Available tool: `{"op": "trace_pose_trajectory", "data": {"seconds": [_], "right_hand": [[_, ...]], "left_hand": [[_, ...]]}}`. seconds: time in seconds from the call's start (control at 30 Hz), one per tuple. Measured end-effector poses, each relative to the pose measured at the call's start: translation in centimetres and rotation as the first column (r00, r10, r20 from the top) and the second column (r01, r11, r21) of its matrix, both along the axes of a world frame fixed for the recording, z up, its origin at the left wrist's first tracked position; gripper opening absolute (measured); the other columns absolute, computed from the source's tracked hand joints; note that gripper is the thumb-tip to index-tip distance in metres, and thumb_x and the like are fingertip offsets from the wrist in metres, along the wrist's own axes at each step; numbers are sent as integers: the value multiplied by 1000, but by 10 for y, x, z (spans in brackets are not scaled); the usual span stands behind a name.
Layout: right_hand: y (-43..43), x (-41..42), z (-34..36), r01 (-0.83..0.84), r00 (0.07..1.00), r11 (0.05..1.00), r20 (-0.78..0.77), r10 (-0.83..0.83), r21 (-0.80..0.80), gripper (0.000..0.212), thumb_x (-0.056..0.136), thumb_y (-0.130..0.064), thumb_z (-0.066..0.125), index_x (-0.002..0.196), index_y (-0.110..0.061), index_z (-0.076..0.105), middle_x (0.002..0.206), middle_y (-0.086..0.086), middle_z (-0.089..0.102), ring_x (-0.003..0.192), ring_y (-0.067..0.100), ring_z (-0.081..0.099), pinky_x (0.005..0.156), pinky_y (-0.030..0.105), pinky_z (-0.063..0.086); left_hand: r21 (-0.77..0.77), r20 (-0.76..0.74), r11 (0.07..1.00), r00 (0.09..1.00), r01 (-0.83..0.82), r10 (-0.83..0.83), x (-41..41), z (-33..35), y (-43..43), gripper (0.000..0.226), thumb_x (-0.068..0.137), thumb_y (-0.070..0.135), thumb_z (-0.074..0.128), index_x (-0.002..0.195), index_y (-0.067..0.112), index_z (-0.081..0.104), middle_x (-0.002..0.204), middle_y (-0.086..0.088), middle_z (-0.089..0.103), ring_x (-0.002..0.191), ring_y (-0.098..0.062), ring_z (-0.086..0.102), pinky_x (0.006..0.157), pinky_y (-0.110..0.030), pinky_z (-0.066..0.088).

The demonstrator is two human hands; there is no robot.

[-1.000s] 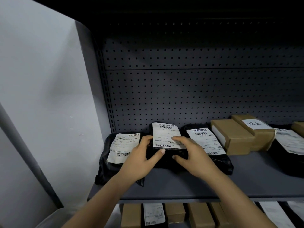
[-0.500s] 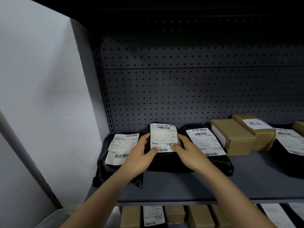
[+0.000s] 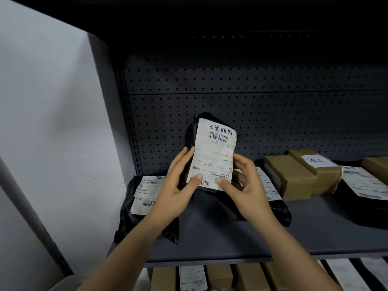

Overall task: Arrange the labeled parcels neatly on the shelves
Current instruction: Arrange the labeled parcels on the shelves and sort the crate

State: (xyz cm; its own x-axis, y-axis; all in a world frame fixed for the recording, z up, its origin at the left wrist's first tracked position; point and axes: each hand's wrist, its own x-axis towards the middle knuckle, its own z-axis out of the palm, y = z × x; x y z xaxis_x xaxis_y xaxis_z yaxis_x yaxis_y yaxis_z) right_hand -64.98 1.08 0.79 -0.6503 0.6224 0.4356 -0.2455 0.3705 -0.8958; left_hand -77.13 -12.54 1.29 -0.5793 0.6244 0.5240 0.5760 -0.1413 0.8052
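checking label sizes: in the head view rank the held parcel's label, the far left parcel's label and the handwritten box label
held parcel's label, though nearest the camera
far left parcel's label, partly behind the left hand
handwritten box label

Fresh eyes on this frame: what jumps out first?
The black parcel with its white shipping label stands out first, held upright mid-frame against the perforated back panel. The left hand and right hand grip its lower half, thumbs on the label. Next come another black bagged parcel lying flat at the left end of the shelf, and two brown cardboard boxes further right.
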Motion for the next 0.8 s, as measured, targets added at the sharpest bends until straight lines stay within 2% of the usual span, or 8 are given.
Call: {"op": "trace_pose_trajectory", "data": {"seconds": [0.07, 0.2, 0.33, 0.4, 0.5, 0.6, 0.67, 0.8], "right_hand": [[-2, 2, 4, 2, 999, 1000, -45, -1, 20, 61, 82, -5, 75, 131, -25, 46, 132, -15, 54, 121, -3, 53, 95, 13, 46], [-7, 9, 14, -30, 996, 999, -80, 33, 40, 61, 80, 0, 75, 131, -18, 46, 127, -16, 55, 114, -12, 53, 86, 7, 45], [-3, 11, 18, -42, 996, 999, -76, 43, 11, 64, 77, -8, 79, 129, -25, 45, 130, -9, 55, 112, 0, 58, 87, 16, 50], [1, 11, 21, -24, 997, 1000, -74, 23, -17, 70, 76, -9, 80, 131, -26, 40, 128, -7, 54, 109, 2, 59, 85, 15, 50], [5, 11, 30, -21, 999, 996, -26, 19, -83, 86, 76, -13, 81, 141, -32, 29, 125, -15, 50, 109, 1, 58, 80, 11, 50], [14, 11, 33, -30, 996, 997, 86, 36, -76, 94, 72, -29, 84, 145, -38, 26, 122, -27, 49, 119, 6, 54, 97, 22, 47], [18, 12, 35, -45, 984, 996, 169, 57, -73, 96, 66, -41, 86, 143, -42, 29, 124, -26, 53, 120, 8, 55, 106, 33, 42], [18, 15, 38, -105, 960, 992, 252, 118, -65, 68, 73, -34, 84, 130, -36, 48, 113, -22, 67, 108, 0, 63, 106, 37, 45]], "left_hand": [[31, -27, 999, 999, -16, 16, 1, 4, 0, 57, 90, 36, 59, 141, 43, 37, 152, 18, 30, 140, 7, 22, 118, -31, 24], [91, -61, 995, 997, -33, 39, -5, 4, -3, 56, 90, 33, 63, 142, 34, 43, 146, 11, 40, 140, -8, 33, 116, -43, 31], [139, -39, 990, 999, -10, 16, -10, 13, -9, 54, 84, 37, 62, 136, 37, 50, 142, 9, 47, 135, -14, 42, 111, -47, 38], [144, -27, 990, 1000, 5, -1, -13, 19, -13, 48, 84, 31, 61, 132, 38, 54, 138, 10, 52, 132, -15, 46, 109, -47, 40], [118, -7, 993, 999, 33, -32, -19, 26, -19, 44, 85, 18, 60, 126, 35, 59, 132, 11, 58, 127, -12, 51, 105, -47, 44], [83, -16, 995, 998, 57, -56, -24, 30, -25, 44, 84, 16, 59, 118, 43, 64, 129, 16, 58, 123, -8, 53, 103, -39, 47], [56, -34, 996, 997, 67, -66, -26, 32, -28, 43, 83, 16, 59, 115, 44, 64, 130, 20, 58, 122, -5, 53, 102, -33, 47], [10, -71, 996, 994, 90, -89, -28, 31, -31, 41, 82, 17, 61, 113, 44, 65, 131, 21, 55, 126, -6, 50, 101, -34, 47]]}}
